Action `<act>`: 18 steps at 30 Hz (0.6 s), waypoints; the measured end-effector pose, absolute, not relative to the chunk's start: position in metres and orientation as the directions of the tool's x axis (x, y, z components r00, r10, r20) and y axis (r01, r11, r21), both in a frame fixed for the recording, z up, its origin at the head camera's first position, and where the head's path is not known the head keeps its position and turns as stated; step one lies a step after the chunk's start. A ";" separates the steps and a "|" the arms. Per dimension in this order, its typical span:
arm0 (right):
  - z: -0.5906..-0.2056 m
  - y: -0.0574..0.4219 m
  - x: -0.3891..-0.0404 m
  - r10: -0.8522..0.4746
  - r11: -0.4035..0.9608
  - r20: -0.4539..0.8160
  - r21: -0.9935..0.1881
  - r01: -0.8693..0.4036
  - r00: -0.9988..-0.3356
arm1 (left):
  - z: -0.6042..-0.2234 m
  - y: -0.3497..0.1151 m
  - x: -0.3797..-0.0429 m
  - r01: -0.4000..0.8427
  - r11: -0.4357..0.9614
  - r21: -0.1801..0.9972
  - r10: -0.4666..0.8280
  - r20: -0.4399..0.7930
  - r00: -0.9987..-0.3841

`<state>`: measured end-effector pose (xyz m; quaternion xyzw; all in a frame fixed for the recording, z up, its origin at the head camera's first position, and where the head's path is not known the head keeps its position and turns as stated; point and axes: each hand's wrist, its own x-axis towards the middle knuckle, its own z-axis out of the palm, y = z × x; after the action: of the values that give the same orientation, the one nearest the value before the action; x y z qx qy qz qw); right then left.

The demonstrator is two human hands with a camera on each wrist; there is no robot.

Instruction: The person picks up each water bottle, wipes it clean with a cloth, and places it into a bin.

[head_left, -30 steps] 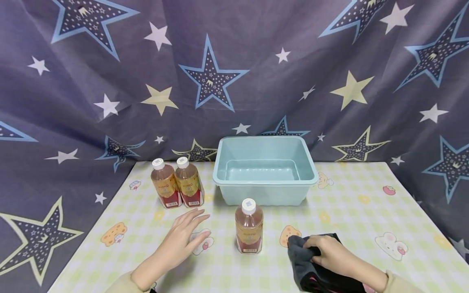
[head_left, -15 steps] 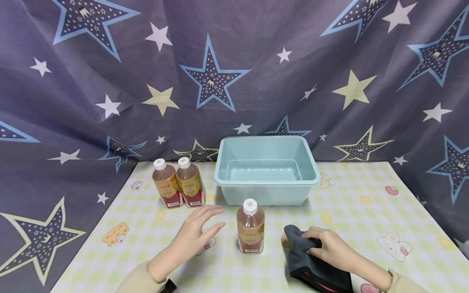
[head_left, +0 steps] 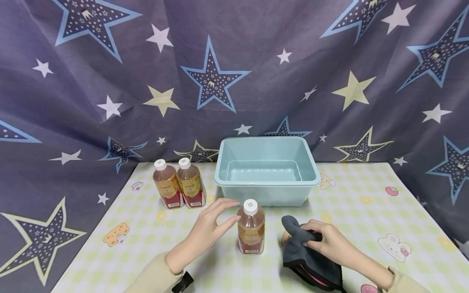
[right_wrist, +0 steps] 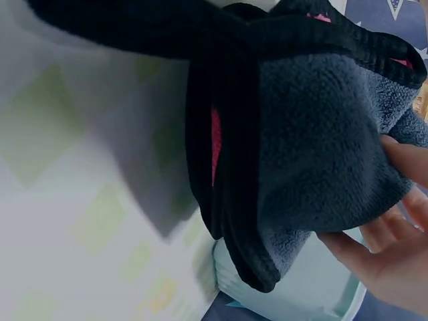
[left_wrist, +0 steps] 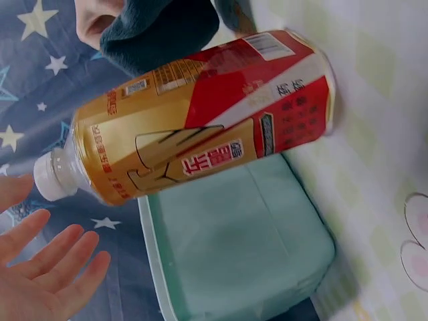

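So, your right hand (head_left: 327, 245) pinches the soft-looking cloth (head_left: 303, 257); your left hand (head_left: 206, 228), fingers wide, is just beside the bottle (head_left: 250, 235). That bottle, before the tub (head_left: 266, 193), looks heavy and slick, so grab its middle

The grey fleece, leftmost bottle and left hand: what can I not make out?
Head view: pink inside of the grey fleece, mostly hidden by folds.
Head view: label text on the leftmost bottle, too small.
Left wrist view: part of the left hand, cut off by the edge.
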<state>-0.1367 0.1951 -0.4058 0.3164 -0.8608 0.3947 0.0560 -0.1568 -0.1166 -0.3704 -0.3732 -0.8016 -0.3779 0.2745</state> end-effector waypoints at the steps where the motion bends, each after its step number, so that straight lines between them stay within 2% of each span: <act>1: -0.405 0.194 -0.137 -0.498 0.482 0.358 -0.643 -0.595 -0.790 | -0.370 -0.115 -0.158 0.811 0.427 0.400 0.387 0.730 -0.563; 5: -0.401 0.190 -0.137 -0.482 0.473 0.389 -0.639 -0.606 -0.785 | -0.370 -0.108 -0.160 0.828 0.398 0.394 0.378 0.753 -0.539; 15: -0.390 0.182 -0.139 -0.439 0.471 0.365 -0.685 -0.556 -0.821 | -0.374 -0.095 -0.162 0.795 0.332 0.507 0.363 0.710 -0.604; 18: -0.388 0.179 -0.139 -0.426 0.488 0.359 -0.682 -0.545 -0.831 | -0.375 -0.092 -0.162 0.802 0.328 0.499 0.355 0.722 -0.594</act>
<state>-0.1388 0.1785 -0.3880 0.2824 -0.8595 0.4201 0.0708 -0.1622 -0.0920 -0.3748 -0.3735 -0.7748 -0.4434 0.2521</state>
